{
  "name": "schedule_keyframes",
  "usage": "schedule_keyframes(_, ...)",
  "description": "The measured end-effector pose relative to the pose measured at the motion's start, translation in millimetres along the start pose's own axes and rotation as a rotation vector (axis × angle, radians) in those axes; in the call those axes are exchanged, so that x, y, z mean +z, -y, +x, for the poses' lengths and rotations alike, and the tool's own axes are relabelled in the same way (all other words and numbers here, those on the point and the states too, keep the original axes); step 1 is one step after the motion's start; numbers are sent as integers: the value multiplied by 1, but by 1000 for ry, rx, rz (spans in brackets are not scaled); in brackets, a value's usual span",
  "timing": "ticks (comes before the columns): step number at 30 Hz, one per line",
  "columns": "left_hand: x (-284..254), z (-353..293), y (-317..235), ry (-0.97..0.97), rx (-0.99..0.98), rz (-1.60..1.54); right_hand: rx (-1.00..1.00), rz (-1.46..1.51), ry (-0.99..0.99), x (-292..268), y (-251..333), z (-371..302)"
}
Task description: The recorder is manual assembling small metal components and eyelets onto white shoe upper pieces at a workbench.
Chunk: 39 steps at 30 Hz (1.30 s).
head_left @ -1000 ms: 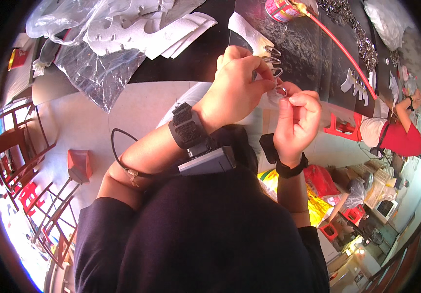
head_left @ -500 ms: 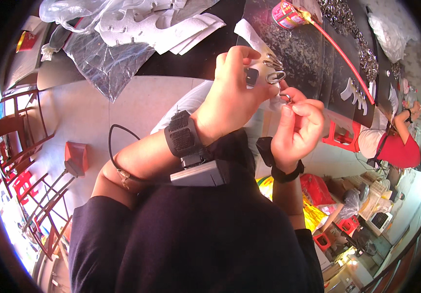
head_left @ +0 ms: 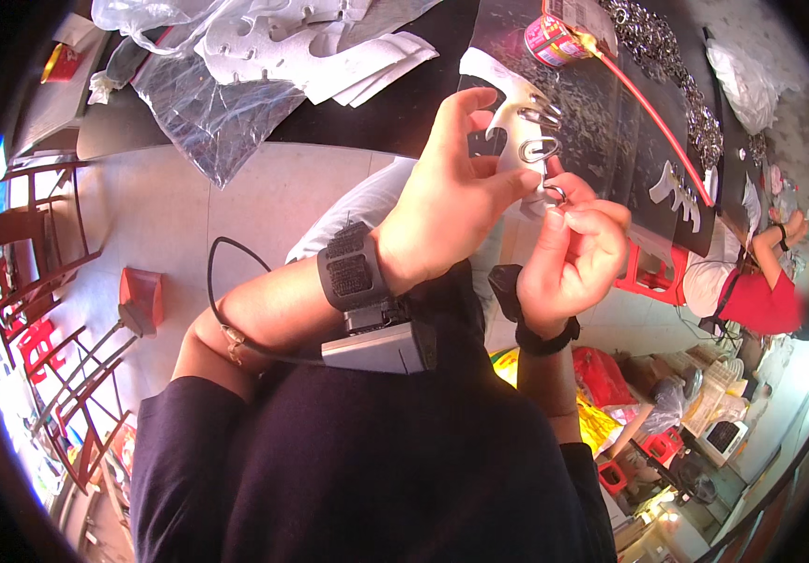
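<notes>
My left hand [head_left: 447, 202] grips a white, curved cut-out piece [head_left: 514, 141] of sheet material at the table's near edge. Several silvery metal loops [head_left: 540, 148] stick out along the right side of this piece. At its lower end my right hand [head_left: 575, 253] is closed, thumb and fingertips pinching a small metal loop [head_left: 556, 193] against the white material. Exactly how that loop sits in the piece is hidden by my fingers. Both wrists wear black straps; a grey box hangs by the left one.
White cut-outs [head_left: 329, 61] lie stacked on clear plastic [head_left: 221, 113] at the far left. A pink-red can [head_left: 553, 41], a red stick [head_left: 653, 111], a heap of metal loops [head_left: 653, 42] and a pronged white piece [head_left: 675, 195] are to the right. Another person in red [head_left: 759, 296] sits beyond.
The view has shifted slightly. Both hands keep their grips, and the white piece is turned a little, showing more of its curved left edge.
</notes>
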State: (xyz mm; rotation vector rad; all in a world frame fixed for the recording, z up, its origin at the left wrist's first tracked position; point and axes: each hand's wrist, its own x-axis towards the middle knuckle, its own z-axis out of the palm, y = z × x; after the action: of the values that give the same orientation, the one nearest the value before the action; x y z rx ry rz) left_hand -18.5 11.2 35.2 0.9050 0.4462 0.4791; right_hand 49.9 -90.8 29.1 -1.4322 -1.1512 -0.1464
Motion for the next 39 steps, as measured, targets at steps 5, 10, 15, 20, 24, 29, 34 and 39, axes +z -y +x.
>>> schedule_keyframes(5,6,5,-3,29,44,-112,6,4,-49,-1,1,2)
schedule_keyframes(10,11,7,-7,59,75,-191,16,20,-129,2,-2,4)
schedule_keyframes(15,8,11,1,52,88,-229,99,78,-167,6,-3,1)
schedule_keyframes(20,4,20,5,20,115,-204,365,200,-257,10,0,-3)
schedule_keyframes(24,4,22,3,10,78,-193,447,283,-252,11,-2,0)
schedule_keyframes(29,1,25,7,15,66,-156,510,297,-249,8,-7,3)
schedule_keyframes(34,0,27,10,11,77,-208,716,530,-221,1,-10,1)
schedule_keyframes(39,-3,29,14,33,70,-250,794,627,-196,-2,-13,4)
